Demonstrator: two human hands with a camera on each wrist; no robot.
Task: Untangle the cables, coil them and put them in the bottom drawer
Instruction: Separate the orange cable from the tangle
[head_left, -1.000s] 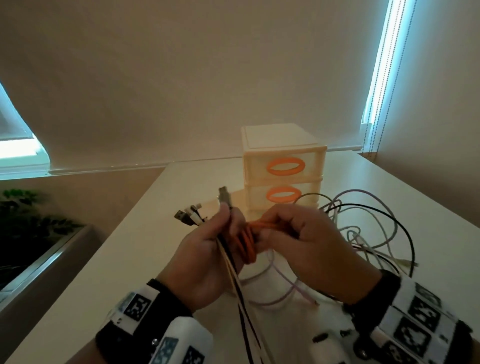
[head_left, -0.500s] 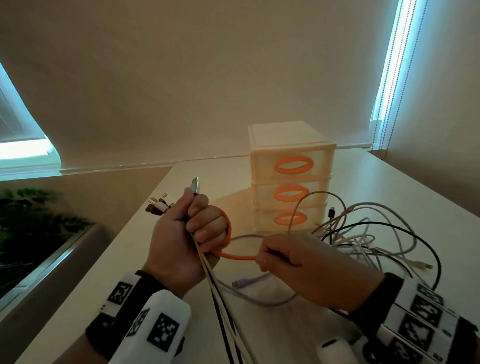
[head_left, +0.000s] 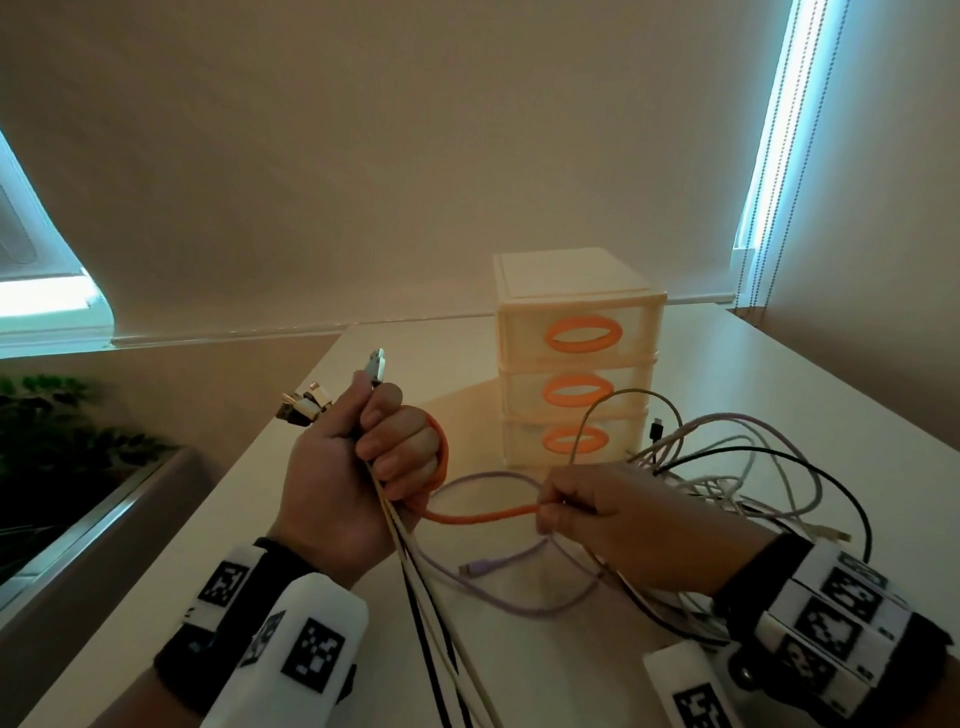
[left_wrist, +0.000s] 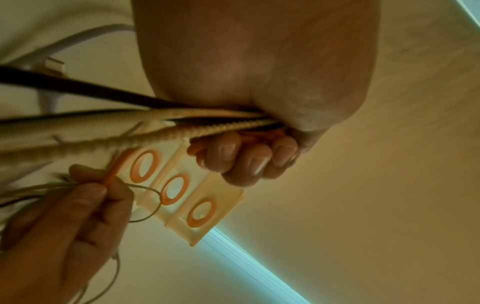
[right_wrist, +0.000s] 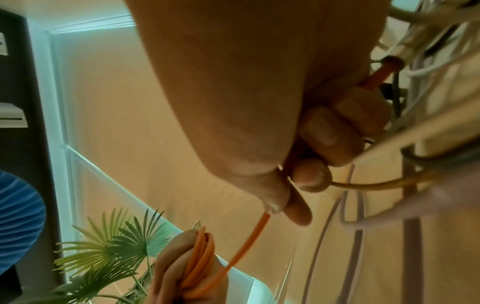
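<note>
Left hand (head_left: 347, 470) raised above the white table (head_left: 291, 467), fist upright, thumb on top, fingers curled tight round a bunch of cables (head_left: 415, 582): cream, black and braided strands leaving the bottom of the fist and running down toward the near edge. Plug ends (head_left: 306, 408) sticking out above the thumb, one silver USB connector (head_left: 375, 365) pointing up. Orange cable (head_left: 483, 515) looped round the outside of the curled fingers; in the right-wrist view, several orange turns (right_wrist: 201, 253) lying side by side on that hand.

Right hand (head_left: 618, 519) lower and to the right, knuckles up, thumb and forefinger pinching the orange cable, other fingers curled under. Short orange span drawn nearly straight between the two hands, sagging slightly by the left fist. Thin olive-yellow cable (head_left: 613, 405) also passing through the right fingers and arching up in front of the drawers.

Lilac cable (head_left: 519, 582) lying on the table under both hands, its plug (head_left: 480, 567) free. Tangled heap of white, lilac and black cables (head_left: 737, 467) on the table to the right, beside and behind the right wrist.

Cream three-drawer unit (head_left: 576, 358) with orange oval handles standing beyond the hands; bottom drawer (head_left: 574, 440) shut, as are the two above it.
</note>
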